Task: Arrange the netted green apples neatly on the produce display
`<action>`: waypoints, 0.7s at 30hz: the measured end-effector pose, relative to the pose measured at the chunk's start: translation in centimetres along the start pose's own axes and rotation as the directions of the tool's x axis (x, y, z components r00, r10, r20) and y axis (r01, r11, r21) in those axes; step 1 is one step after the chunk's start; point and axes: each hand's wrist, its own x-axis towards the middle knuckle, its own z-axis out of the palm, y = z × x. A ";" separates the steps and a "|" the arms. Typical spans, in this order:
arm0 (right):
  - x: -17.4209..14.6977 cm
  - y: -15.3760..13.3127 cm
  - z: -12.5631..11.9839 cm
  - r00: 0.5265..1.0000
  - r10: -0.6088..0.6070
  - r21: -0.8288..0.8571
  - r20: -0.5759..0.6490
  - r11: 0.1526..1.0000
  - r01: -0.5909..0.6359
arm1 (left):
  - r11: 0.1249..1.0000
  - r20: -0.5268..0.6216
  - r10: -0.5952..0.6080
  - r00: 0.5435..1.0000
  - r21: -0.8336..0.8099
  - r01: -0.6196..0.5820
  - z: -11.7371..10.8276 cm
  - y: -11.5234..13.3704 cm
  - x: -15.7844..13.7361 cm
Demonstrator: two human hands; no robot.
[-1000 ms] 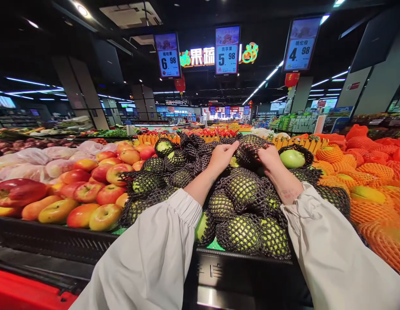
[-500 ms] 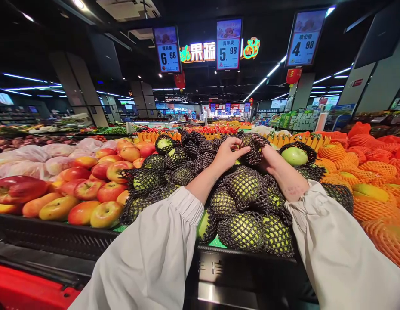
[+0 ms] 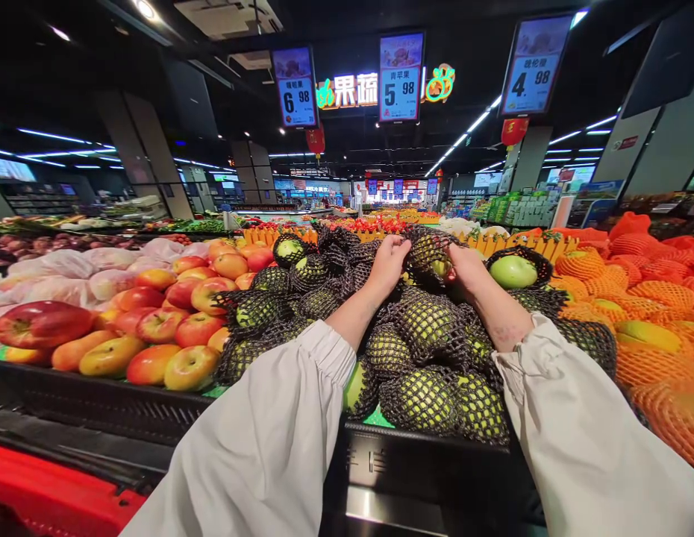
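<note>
A heap of round green apples in black mesh sleeves (image 3: 419, 401) fills the middle, right of glossy red-and-yellow apples (image 3: 162, 326). At the heap's far side, the left hand (image 3: 387, 266) and right hand (image 3: 468, 270) flank one black-netted green apple (image 3: 429, 253): the right grips it, the left is bunched at its edge (whether pinching, I cannot tell).

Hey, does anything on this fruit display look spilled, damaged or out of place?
Nothing looks spilled or plainly damaged. Two exceptions to the neat wrapping: a bare-topped green apple to the right of the right hand, and a partly bare green apple near the front. Most others around them are covered in black netting.
</note>
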 end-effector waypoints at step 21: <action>-1.9 -2.3 -0.3 0.936 -0.338 0.023 -0.097 0.940 0.341 | 0.761 -0.022 0.388 0.921 0.572 -0.307 -0.8 0.5 -1.5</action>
